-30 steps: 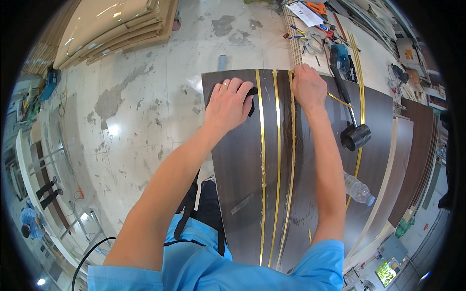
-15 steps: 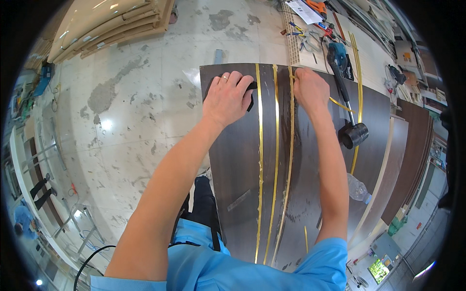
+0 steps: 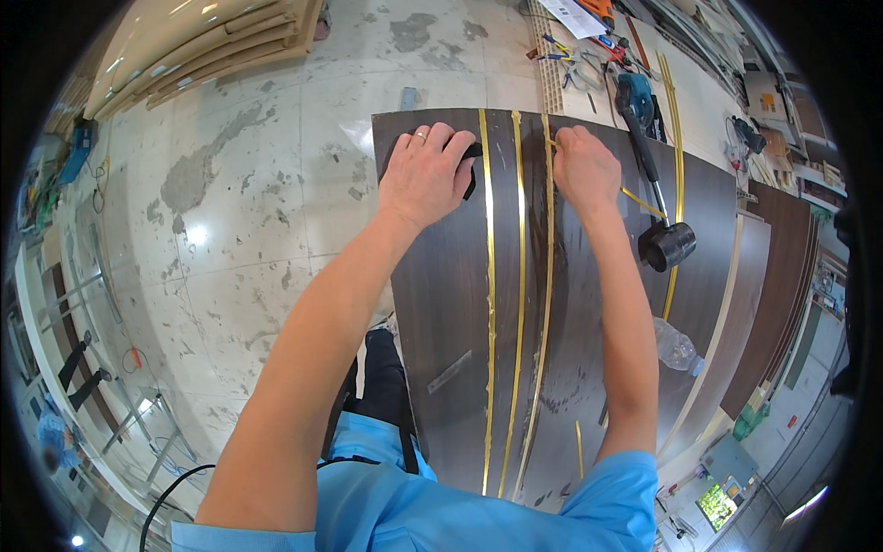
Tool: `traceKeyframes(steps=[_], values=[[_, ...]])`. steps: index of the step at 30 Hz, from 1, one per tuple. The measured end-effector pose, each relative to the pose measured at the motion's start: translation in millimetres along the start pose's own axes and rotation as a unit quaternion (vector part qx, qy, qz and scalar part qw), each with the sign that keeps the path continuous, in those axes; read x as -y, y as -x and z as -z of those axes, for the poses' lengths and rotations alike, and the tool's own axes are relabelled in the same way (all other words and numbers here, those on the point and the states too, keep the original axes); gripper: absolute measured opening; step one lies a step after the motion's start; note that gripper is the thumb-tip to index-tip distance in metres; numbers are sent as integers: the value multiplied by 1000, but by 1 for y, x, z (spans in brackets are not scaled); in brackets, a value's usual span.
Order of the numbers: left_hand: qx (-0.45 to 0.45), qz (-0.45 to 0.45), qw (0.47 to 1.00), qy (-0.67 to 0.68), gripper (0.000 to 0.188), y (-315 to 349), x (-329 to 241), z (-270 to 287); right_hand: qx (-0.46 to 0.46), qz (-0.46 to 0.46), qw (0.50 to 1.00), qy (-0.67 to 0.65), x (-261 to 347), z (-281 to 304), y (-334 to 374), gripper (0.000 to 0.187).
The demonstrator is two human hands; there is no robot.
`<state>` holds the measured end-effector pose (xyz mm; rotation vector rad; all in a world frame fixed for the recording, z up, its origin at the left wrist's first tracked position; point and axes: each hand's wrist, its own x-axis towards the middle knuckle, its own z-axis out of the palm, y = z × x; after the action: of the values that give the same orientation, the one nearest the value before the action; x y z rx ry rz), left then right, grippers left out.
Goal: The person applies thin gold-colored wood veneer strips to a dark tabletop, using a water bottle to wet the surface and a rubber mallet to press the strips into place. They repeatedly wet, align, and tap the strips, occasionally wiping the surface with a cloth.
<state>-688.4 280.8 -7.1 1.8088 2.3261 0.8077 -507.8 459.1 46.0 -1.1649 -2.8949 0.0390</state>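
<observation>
A dark wood-grain panel (image 3: pixel 441 304) lies in front of me, with gold strips running lengthwise along it. My left hand (image 3: pixel 425 173) rests near its far left corner, fingers curled round a small black object (image 3: pixel 470 180) that is mostly hidden. Beside it runs the leftmost gold strip (image 3: pixel 490 239), with a second gold strip (image 3: pixel 521 230) further right. My right hand (image 3: pixel 587 170) is closed at the far end of the third line, a groove edge (image 3: pixel 549 239). A thin gold trim strip (image 3: pixel 642 201) is pinched in it, its loose tail sticking out on the right.
A black rubber mallet (image 3: pixel 670 246) and a clear plastic bottle (image 3: pixel 677 348) lie on the panel's right side. Beyond its far edge are a blue-black power tool (image 3: pixel 636 97), pliers (image 3: pixel 572 64) and a paper sheet (image 3: pixel 575 17). Stacked boards (image 3: pixel 212 46) stand far left.
The whole view has shifted slightly, so panel and tools sit a little higher in the picture. Both hands keep nearly the same places and grips.
</observation>
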Motion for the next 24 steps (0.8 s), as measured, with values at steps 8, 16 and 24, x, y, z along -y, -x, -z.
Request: traceKeyframes(steps=[8, 16, 24], values=[[-7, -3, 1000, -3, 27, 0, -1, 0, -30, -55, 991, -119, -2, 3, 2, 13], [-7, 2, 1000, 2, 27, 0, -1, 0, 38, -202, 851, -484, -23, 0, 1, 20], [-8, 0, 1000, -9, 25, 0, -2, 1, 12, -257, 577, -775, -22, 7, 16, 37]])
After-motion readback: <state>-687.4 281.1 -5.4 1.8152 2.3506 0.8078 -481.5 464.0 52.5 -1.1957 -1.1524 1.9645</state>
